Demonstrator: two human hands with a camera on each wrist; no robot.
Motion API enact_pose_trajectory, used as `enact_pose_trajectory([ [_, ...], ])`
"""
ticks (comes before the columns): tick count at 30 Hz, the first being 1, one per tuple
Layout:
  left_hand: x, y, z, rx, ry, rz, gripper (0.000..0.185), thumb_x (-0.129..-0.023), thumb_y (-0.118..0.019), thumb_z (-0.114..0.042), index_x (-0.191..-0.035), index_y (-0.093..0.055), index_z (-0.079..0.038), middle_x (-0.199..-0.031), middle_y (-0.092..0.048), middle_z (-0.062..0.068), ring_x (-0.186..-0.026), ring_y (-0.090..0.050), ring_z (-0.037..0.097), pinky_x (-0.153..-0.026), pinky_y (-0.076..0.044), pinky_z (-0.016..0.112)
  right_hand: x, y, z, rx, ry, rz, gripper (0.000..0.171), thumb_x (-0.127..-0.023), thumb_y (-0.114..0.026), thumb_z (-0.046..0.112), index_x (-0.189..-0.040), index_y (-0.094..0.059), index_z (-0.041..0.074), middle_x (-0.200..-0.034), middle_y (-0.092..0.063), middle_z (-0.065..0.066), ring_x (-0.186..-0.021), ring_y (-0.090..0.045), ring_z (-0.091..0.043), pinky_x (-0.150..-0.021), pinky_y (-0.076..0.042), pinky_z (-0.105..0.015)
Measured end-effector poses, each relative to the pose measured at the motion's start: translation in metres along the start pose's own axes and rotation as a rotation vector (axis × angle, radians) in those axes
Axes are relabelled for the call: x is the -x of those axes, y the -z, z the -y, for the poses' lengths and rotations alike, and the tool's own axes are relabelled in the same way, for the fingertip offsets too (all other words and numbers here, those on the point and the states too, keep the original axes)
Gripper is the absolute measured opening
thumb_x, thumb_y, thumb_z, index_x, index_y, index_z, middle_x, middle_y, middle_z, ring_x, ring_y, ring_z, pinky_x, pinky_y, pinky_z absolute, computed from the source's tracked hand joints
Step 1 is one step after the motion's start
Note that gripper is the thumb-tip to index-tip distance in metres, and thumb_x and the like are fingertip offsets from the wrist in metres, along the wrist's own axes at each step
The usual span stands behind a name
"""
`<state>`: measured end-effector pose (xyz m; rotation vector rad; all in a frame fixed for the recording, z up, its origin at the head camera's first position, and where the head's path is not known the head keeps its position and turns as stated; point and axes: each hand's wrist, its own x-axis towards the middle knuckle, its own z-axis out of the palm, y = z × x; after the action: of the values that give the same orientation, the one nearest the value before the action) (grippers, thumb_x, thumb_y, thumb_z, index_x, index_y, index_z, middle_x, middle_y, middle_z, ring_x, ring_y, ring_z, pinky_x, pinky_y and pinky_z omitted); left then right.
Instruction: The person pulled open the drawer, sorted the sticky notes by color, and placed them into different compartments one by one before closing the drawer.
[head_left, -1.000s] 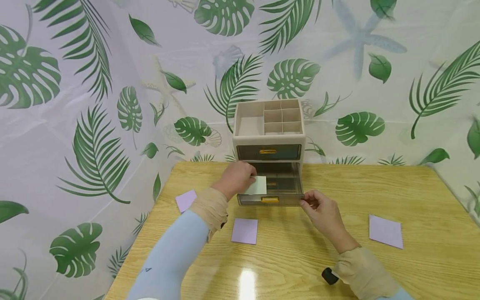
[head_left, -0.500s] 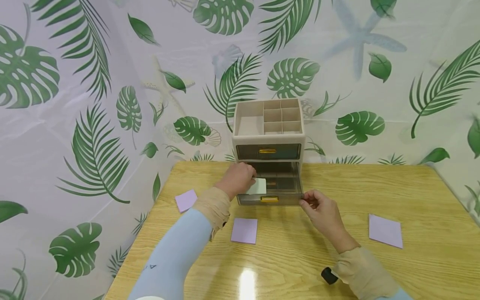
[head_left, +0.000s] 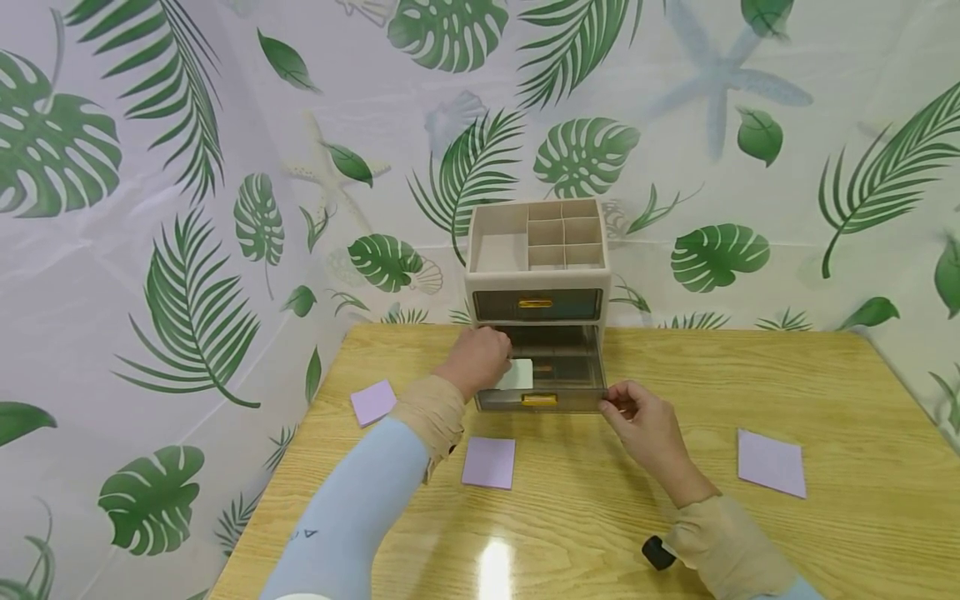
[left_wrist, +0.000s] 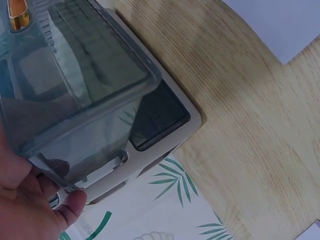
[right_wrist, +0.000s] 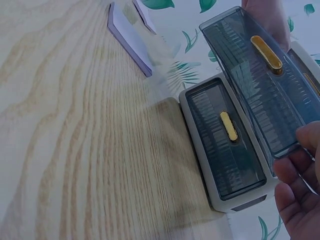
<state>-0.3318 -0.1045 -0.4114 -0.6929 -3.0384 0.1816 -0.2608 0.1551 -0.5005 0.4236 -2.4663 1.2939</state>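
A cream desktop organizer point(head_left: 536, 278) stands at the back of the table, its smoky lower drawer point(head_left: 573, 401) pulled out. My left hand point(head_left: 477, 360) reaches over the drawer's left side, fingers curled at the upper left of a pale green sticky-note pad point(head_left: 519, 376) inside. Its fingertips are partly hidden; the left wrist view shows this hand point(left_wrist: 35, 215) beside the clear drawer wall. With thumb and fingers, my right hand point(head_left: 647, 423) pinches the drawer's front right corner. In the right wrist view that drawer point(right_wrist: 280, 105) carries a gold handle point(right_wrist: 266, 52).
Purple sticky-note pads lie on the wooden table point(head_left: 585, 517): one at left point(head_left: 371, 403), a middle pad point(head_left: 489, 462) before the drawer, and a right pad point(head_left: 771, 463). The upper drawer point(head_left: 495, 305) is closed. A leaf-print sheet point(head_left: 675, 183) hangs behind.
The pale green pad has sunk a little lower into the drawer, and my left hand has shifted slightly downward with it. My right hand and the drawer have stayed in place.
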Motion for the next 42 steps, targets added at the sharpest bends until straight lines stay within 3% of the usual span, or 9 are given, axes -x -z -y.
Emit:
enact_pose_trajectory([
  [5, 0.000, 0.002, -0.002, -0.037, 0.004, 0.001, 0.016, -0.094, -0.063, -0.029, -0.088, -0.071, -0.016, -0.089, -0.070, 0.001, -0.086, -0.065, 0.019, -0.077, -0.046, 0.041, 0.000, 0.000, -0.001, -0.005, -0.001, -0.002, 0.008, -0.092, -0.067, 0.018, -0.094, -0.064, 0.010, -0.086, -0.065, 0.000, -0.074, -0.059, -0.012, -0.064, -0.049, -0.020],
  [10, 0.002, 0.005, -0.006, -0.064, 0.007, 0.029, 0.016, -0.096, -0.058, -0.023, -0.090, -0.067, -0.012, -0.090, -0.068, 0.004, -0.087, -0.064, 0.021, -0.077, -0.047, 0.042, 0.000, 0.000, -0.001, -0.008, -0.003, 0.000, 0.009, -0.092, -0.067, 0.019, -0.094, -0.063, 0.011, -0.087, -0.065, 0.000, -0.075, -0.059, -0.012, -0.064, -0.049, -0.020],
  [16, 0.004, 0.005, -0.009, 0.019, 0.046, 0.108, 0.018, -0.096, -0.048, -0.011, -0.097, -0.066, -0.010, -0.097, -0.066, 0.006, -0.094, -0.062, 0.023, -0.087, -0.044, 0.048, 0.001, 0.000, 0.000, -0.004, -0.002, -0.007, 0.009, -0.092, -0.067, 0.018, -0.094, -0.063, 0.010, -0.086, -0.065, 0.000, -0.074, -0.059, -0.012, -0.063, -0.049, -0.019],
  [20, 0.006, 0.004, -0.010, 0.045, 0.055, 0.112, 0.023, -0.098, -0.045, -0.014, -0.103, -0.067, -0.009, -0.103, -0.064, 0.006, -0.101, -0.060, 0.025, -0.092, -0.043, 0.051, 0.001, 0.000, 0.003, 0.002, -0.002, -0.009, 0.009, -0.092, -0.067, 0.017, -0.094, -0.064, 0.009, -0.087, -0.065, -0.001, -0.075, -0.059, -0.013, -0.063, -0.048, -0.019],
  [24, 0.012, 0.002, -0.010, 0.069, 0.023, 0.047, 0.026, -0.100, -0.047, -0.022, -0.112, -0.068, -0.012, -0.109, -0.063, 0.004, -0.105, -0.059, 0.025, -0.089, -0.046, 0.048, 0.001, 0.000, 0.003, 0.004, -0.006, 0.004, 0.009, -0.093, -0.066, 0.018, -0.094, -0.063, 0.009, -0.088, -0.065, -0.001, -0.076, -0.059, -0.013, -0.064, -0.048, -0.019],
  [28, 0.020, 0.000, -0.004, 0.167, -0.023, -0.074, 0.025, -0.099, -0.052, -0.024, -0.115, -0.067, -0.011, -0.110, -0.062, 0.005, -0.104, -0.057, 0.023, -0.089, -0.047, 0.041, 0.000, 0.001, 0.002, 0.007, 0.000, 0.003, 0.009, -0.093, -0.066, 0.018, -0.094, -0.063, 0.010, -0.087, -0.065, -0.001, -0.076, -0.060, -0.013, -0.064, -0.049, -0.019],
  [31, 0.025, -0.003, 0.003, 0.238, -0.043, -0.181, 0.021, -0.099, -0.054, -0.023, -0.108, -0.068, -0.011, -0.106, -0.061, 0.003, -0.100, -0.056, 0.020, -0.088, -0.046, 0.034, 0.000, 0.002, 0.000, 0.007, 0.005, -0.002, 0.009, -0.093, -0.066, 0.019, -0.094, -0.063, 0.010, -0.087, -0.065, 0.000, -0.076, -0.060, -0.013, -0.063, -0.048, -0.019],
  [37, 0.042, -0.008, 0.017, 0.366, 0.048, -0.322, 0.024, -0.098, -0.056, -0.035, -0.099, -0.065, -0.013, -0.101, -0.058, 0.002, -0.096, -0.055, 0.019, -0.082, -0.047, 0.033, 0.000, 0.002, -0.002, -0.001, 0.014, 0.009, 0.009, -0.092, -0.067, 0.019, -0.094, -0.064, 0.011, -0.088, -0.065, 0.001, -0.076, -0.060, -0.012, -0.063, -0.049, -0.019],
  [42, 0.061, -0.016, 0.029, 0.498, 0.128, -0.319, 0.044, -0.095, -0.053, -0.051, -0.103, -0.061, -0.009, -0.102, -0.059, 0.007, -0.092, -0.055, 0.018, -0.078, -0.048, 0.035, 0.000, 0.003, -0.002, 0.000, 0.021, 0.020, 0.008, -0.092, -0.068, 0.018, -0.094, -0.064, 0.011, -0.088, -0.065, 0.001, -0.076, -0.060, -0.012, -0.063, -0.049, -0.020],
])
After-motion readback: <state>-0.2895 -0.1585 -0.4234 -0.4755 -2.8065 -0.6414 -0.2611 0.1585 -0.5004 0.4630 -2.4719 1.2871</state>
